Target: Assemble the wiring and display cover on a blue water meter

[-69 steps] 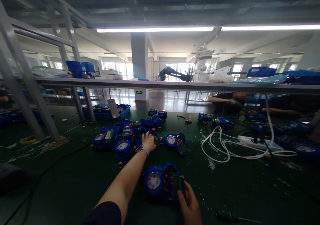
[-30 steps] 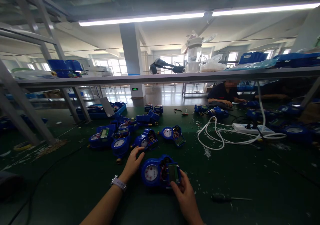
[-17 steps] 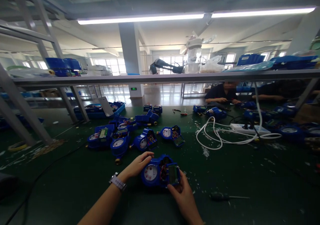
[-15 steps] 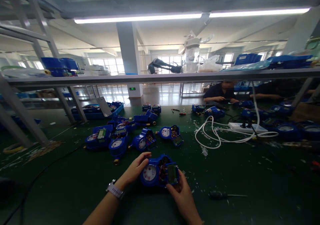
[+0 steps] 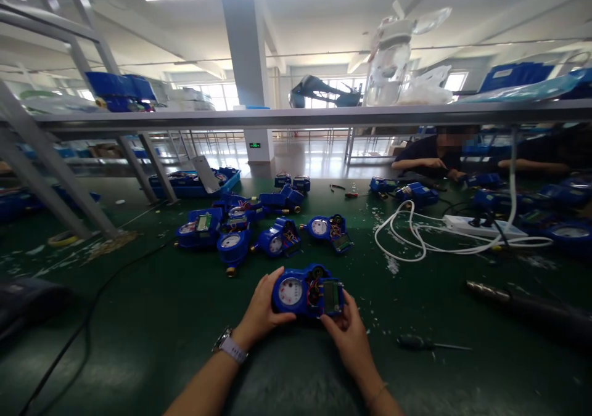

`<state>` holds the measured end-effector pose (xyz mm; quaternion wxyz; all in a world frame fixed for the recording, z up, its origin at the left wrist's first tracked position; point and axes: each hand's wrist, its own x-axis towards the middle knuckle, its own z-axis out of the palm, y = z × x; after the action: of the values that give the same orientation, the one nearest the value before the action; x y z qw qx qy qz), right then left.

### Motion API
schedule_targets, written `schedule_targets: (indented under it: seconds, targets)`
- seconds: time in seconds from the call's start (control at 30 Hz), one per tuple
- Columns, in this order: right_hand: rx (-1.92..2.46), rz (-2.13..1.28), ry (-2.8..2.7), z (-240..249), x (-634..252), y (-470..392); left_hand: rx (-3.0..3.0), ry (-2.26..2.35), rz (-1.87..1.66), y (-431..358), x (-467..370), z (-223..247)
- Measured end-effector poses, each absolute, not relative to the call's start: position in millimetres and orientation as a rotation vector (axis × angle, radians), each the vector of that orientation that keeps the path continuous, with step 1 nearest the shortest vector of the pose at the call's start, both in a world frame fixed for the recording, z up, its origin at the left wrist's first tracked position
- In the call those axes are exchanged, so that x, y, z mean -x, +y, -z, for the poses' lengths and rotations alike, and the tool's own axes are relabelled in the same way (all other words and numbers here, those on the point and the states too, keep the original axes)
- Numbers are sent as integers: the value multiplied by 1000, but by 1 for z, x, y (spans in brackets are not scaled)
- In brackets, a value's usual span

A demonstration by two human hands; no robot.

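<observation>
**Two-sided hold on one round-dialled blue plastic meter (image 5: 306,288)**

The left hand (image 5: 261,310) is wrapped round the dial end, thumb along the near edge; the right hand (image 5: 354,336) grips the opposite end, its thumb at the near corner of the grey-green rectangular display (image 5: 332,296). The meter is thus clamped between both, in front of the wearer; whether it touches the bench cannot be told.

The likeliest trouble is in the open housing: thin red and dark wires (image 5: 315,297) lie exposed, and a straying fingertip could snag one or pull it loose. Should the right hand bear mainly on the display, that part might shift. A sweep of the right forearm could knock the dark-handled screwdriver (image 5: 414,342) lying nearby.

The dark green bench top (image 5: 185,317) is strewn with white flakes (image 5: 392,265). Beyond the hands lie more blue meters, the nearest a wired one (image 5: 279,238), with a looped white cable (image 5: 419,257) to their right. A long pale shelf (image 5: 296,119) crosses above, bearing a clear jar (image 5: 391,65). Behind stand a pale column (image 5: 247,83) and bright windows (image 5: 224,97); a co-worker's forearm (image 5: 428,163) rests farther right.
</observation>
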<state>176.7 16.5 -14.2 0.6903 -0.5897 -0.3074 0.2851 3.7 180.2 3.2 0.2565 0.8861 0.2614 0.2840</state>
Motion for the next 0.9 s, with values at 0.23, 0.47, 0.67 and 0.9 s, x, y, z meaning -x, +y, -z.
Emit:
schedule_targets:
  seconds: [0.23,0.47,0.67,0.9]
  targets:
    - [1342,-651,-690,7,-178,16,-2464,717,-755,172,-3,-6]
    - [1355,-646,-575,2,-176,15,-2481,747,-720,164,-4,-15]
    - [1350,-583,-571,1,-181,12,-2501,705,-744,164,-3,-14]
    - [1277,-555,-380,-8,-171,8,-2511,654,-786,165,-2,-12]
